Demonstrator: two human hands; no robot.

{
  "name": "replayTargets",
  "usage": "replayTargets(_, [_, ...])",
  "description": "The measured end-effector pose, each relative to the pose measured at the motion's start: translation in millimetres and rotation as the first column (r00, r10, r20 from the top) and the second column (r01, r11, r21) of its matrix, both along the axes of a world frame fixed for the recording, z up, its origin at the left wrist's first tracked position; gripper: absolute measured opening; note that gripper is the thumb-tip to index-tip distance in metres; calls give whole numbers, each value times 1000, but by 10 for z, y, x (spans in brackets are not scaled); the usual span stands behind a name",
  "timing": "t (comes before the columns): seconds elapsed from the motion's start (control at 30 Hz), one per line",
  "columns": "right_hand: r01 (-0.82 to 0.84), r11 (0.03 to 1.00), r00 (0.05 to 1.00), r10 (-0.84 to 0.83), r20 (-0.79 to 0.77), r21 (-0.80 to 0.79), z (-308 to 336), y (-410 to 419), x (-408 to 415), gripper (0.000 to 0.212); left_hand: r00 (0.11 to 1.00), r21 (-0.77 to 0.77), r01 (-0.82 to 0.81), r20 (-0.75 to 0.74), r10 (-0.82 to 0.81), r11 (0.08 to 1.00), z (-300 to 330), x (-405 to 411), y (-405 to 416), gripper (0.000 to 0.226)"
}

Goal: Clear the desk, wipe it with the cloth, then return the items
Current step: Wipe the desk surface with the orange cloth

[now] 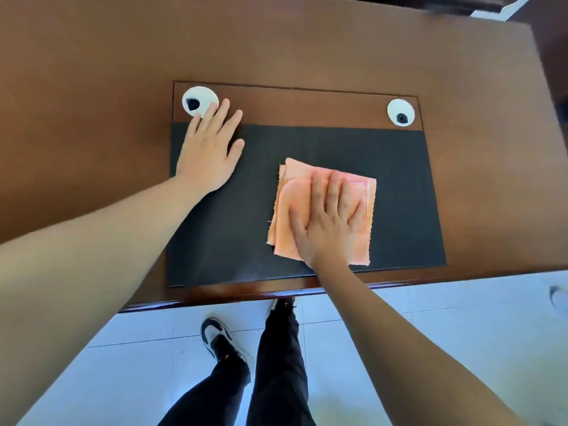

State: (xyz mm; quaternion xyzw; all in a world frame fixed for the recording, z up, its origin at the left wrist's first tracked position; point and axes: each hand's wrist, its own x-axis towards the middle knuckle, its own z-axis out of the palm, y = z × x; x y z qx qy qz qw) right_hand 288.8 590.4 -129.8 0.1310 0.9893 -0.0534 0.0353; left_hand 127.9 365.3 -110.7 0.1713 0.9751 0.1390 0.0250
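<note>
right hand [330, 222] flat, fingers straight, pressing orange cloth [322, 210] onto black mat [399, 186]; left hand [209, 149] released, resting flat far-left on surface [92, 103]

One tabletop [92, 87] carries one dark mat [233, 229], one peach cloth [289, 229] and two white cable grommets, at eleven o'clock [196, 98] and one o'clock [400, 112]. Two hands: left [207, 152], right [329, 229]. Two shoes below.
</note>
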Motion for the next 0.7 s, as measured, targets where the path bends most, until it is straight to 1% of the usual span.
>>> replayTargets(0.07, [24, 1000, 1000, -24, 4, 2, 21, -114, 190, 77, 999, 5, -22, -26, 22, 1000, 3, 258, -84, 57])
replayTargets(0.17, [59, 998, 998, -59, 20, 21, 46, -305, 444, 78, 997, 5, -73, -25, 73, 997, 20, 588, -149, 56])
replayTargets(0.3, [91, 996, 995, -91, 33, 17, 56, -430, 548, 79, 995, 7, -95, -9, 95, 995, 46, 767, -195, 56])
replayTargets(0.4, [54, 998, 998, -55, 34, 27, 52, -396, 397, 80, 991, 80, -125, -41, 129, 989, 78, 694, -204, 51])
replayTargets(0.57, [-3, 1000, 1000, 3, 31, 0, 46, -357, -78, 80, 976, 135, -168, -120, 184, 977, 127, 292, -274, 32])
replayTargets(0.7, [-47, 999, 998, 48, 39, -8, 48, -330, -474, 81, 958, 92, -252, -116, 261, 963, 99, -100, -339, 40])
